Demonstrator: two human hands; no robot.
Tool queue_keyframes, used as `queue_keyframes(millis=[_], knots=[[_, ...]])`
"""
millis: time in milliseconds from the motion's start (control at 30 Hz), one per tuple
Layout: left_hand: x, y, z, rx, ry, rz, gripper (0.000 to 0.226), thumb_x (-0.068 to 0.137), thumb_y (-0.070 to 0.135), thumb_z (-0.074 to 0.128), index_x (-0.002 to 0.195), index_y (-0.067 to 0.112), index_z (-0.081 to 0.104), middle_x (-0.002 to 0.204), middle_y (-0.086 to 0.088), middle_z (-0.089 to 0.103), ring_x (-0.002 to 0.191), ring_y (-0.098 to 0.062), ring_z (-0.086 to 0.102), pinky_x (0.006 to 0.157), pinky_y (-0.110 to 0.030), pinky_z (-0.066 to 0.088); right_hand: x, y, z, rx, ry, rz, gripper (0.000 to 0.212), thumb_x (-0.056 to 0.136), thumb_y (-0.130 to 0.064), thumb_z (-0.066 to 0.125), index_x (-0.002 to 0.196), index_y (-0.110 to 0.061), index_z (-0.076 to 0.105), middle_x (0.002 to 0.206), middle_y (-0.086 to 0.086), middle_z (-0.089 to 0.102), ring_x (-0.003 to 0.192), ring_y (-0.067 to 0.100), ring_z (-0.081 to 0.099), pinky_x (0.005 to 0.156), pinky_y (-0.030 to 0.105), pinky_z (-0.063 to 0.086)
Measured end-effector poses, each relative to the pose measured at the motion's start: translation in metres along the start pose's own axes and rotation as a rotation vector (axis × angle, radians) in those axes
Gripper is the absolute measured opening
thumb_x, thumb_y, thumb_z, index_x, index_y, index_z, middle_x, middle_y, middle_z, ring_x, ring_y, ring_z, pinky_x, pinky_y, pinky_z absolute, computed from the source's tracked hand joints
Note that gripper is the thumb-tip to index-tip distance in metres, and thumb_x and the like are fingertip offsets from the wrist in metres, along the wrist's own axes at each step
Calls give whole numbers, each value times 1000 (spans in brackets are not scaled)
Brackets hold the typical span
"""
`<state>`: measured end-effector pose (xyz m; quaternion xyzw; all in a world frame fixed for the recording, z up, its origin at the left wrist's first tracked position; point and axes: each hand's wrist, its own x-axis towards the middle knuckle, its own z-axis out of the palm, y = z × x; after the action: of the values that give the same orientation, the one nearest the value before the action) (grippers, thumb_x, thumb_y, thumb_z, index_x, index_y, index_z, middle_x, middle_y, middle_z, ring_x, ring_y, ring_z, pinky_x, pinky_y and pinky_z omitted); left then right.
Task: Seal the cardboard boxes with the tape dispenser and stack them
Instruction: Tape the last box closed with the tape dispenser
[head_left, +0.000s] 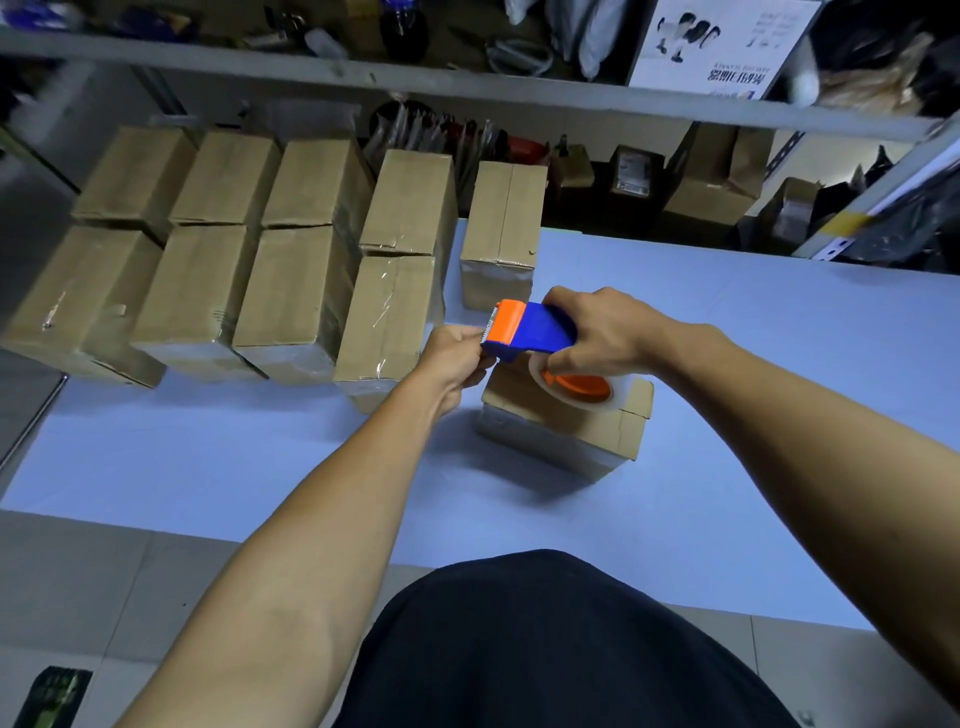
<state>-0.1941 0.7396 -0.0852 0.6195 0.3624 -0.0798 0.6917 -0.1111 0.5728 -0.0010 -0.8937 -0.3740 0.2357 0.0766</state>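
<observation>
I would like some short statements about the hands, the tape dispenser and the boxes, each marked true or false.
1. The right hand holds the blue and orange tape dispenser. True.
2. The left hand rests flat on the table. False: it is raised, its fingers pinching at the dispenser's orange cutter end.
3. The dispenser is above a single box that lies near the person. True.
4. The stacked boxes are on the person's right side. False: they stand on the left side.
5. The tape roll is black. False: it is clear tape on an orange core.
</observation>
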Motion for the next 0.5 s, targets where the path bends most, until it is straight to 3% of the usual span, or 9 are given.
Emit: queue_keyframes(millis=[167,333,500], knots=[[1,-2,2,1,4,-44,34,97,3,44,72,15,63,46,6,49,43,-7,37,50,-20,38,-2,-2,-1,-49,-26,-20,47,84,-50,66,115,-21,47,98,4,60,85,26,56,67,33,44],[4,-13,-2,-80,100,-118,13,96,10,56,86,11,64,60,2,46,49,-9,43,57,-25,52,-13,13,-8,-103,-74,34,41,83,-50,65,110,-22,50,96,6,61,84,27,56,69,35,47],[-1,-24,0,-120,77,-116,21,101,14,49,87,12,63,68,1,48,62,-14,54,57,-26,48,-23,22,-4,-132,-23,16,45,78,-56,63,109,-25,50,92,2,62,83,27,57,68,36,48]])
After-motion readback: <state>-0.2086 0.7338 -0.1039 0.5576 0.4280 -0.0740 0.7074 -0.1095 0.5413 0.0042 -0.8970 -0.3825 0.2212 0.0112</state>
